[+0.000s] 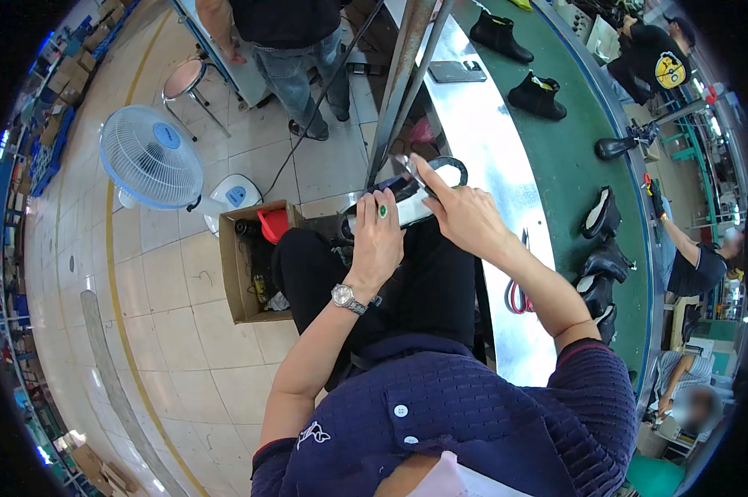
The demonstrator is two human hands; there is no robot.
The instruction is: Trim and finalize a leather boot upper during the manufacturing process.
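Across my lap lies a shoe (419, 207), black along its rim with a broad white face upward. The fingers of my left hand (376, 240) are closed on its near left part; a green-stoned ring and a wristwatch (346, 296) are on that hand and wrist. My right hand (472, 219), over the shoe's right part, is closed around a slim shiny metal tool (410, 172). The tool points up and left, its tip close to the shoe's dark edge. Its exact kind is hard to make out, as my fingers cover much of it.
Right of me runs a metal ledge (506, 174) bearing a phone (457, 72) and red-handled scissors (519, 296). Beyond it, a green conveyor (569, 157) carries several black boots. On the left are a cardboard box (235, 282) and a fan (152, 157). Other people stand ahead and across.
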